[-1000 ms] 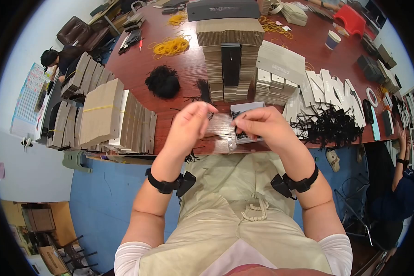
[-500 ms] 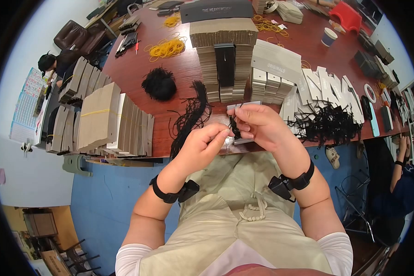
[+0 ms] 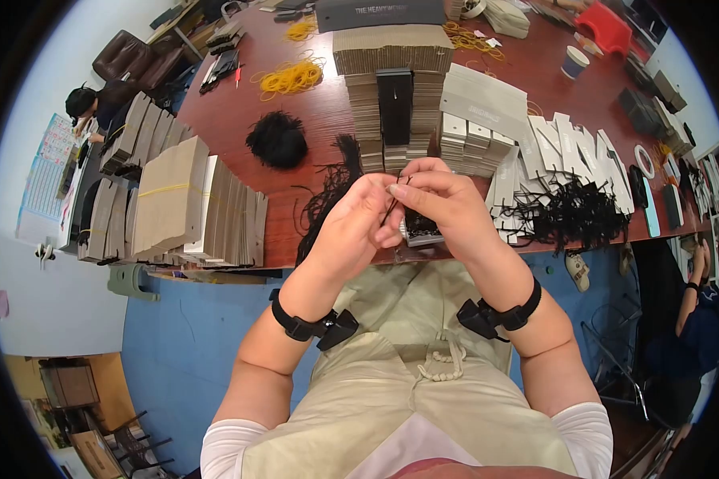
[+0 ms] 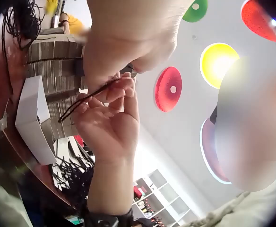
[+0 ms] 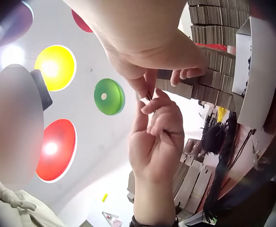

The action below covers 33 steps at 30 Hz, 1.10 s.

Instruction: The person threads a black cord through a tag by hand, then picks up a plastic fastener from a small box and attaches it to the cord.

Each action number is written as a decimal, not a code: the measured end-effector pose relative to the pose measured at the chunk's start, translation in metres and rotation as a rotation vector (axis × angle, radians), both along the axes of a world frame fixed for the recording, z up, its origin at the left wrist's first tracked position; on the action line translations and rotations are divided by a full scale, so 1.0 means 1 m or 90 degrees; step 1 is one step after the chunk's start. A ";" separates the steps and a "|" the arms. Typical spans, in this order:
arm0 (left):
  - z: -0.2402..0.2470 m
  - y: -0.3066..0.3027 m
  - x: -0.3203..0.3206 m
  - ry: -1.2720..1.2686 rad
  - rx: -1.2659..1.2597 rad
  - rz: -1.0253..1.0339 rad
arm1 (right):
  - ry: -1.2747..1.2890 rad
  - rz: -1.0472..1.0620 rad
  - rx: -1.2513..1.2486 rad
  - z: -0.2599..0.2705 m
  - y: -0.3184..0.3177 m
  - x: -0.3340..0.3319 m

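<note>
Over the table's front edge, my left hand [image 3: 350, 217] and right hand [image 3: 454, 203] meet fingertip to fingertip. Both pinch a thin black cord [image 4: 83, 100], whose loop hangs beside the right hand's fingers in the left wrist view. The right wrist view shows part of the cord between the left hand's [image 5: 156, 142] thumb and fingers. Just below the right hand stands a small white box [image 5: 257, 71] with small black pieces inside. A bundle of black cords [image 3: 319, 203] lies left of the left hand, partly hidden by it.
Stacked grey cards [image 3: 391, 52] rise behind the hands, with white tags [image 3: 563, 148] and their black cords [image 3: 575, 211] to the right. Banded card stacks [image 3: 168, 195] fill the left edge. Farther back are a black cord ball [image 3: 276, 140], yellow rubber bands [image 3: 290, 77] and a paper cup [image 3: 574, 62].
The left hand first drew a black cord bundle toward the table's front edge. Since then both hands have come together at the fingertips, the left moving up and right, with a cord between them.
</note>
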<state>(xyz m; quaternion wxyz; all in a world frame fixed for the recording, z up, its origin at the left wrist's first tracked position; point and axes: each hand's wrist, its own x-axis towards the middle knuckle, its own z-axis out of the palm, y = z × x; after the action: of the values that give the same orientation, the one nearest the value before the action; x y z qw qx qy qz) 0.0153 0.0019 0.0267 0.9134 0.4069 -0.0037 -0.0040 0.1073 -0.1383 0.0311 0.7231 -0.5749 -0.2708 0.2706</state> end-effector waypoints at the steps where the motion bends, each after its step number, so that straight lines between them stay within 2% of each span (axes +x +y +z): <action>1: -0.001 0.002 -0.001 0.043 -0.029 -0.011 | -0.062 -0.037 -0.014 -0.003 0.000 0.002; 4: -0.006 0.008 -0.001 0.100 0.129 0.003 | -0.113 -0.033 -0.044 -0.011 -0.002 0.007; 7: -0.006 0.005 -0.003 0.113 0.202 0.086 | 0.108 -0.021 -0.051 -0.005 -0.006 0.007; 10: -0.012 0.005 -0.003 0.114 0.297 0.144 | -0.325 -0.007 -0.381 -0.015 -0.020 0.023; 13: -0.011 0.000 -0.006 0.110 0.353 0.166 | -0.656 -0.048 -0.521 -0.036 -0.024 0.023; 14: -0.013 -0.001 -0.006 0.105 0.362 0.165 | -0.667 -0.043 -0.536 -0.041 -0.024 0.022; 19: -0.022 0.000 -0.005 0.095 0.378 0.160 | -0.697 -0.018 -0.534 -0.042 -0.024 0.023; 25: -0.021 0.003 -0.007 0.107 0.383 0.156 | -0.701 -0.118 -0.473 -0.049 -0.023 0.024; 28: -0.022 0.002 -0.007 0.109 0.376 0.150 | -0.696 -0.082 -0.454 -0.046 -0.025 0.026; 31: -0.024 0.001 -0.007 0.100 0.376 0.152 | -0.767 -0.034 -0.472 -0.044 -0.024 0.020; 33: -0.024 0.001 -0.007 0.104 0.379 0.150 | -0.780 -0.056 -0.472 -0.045 -0.022 0.018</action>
<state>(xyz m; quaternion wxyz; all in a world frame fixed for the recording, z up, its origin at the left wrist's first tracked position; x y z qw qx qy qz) 0.0084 0.0029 0.0027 0.7459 0.6519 0.1183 0.0682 0.1250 -0.1604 -0.0144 0.2086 -0.8415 -0.4951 -0.0563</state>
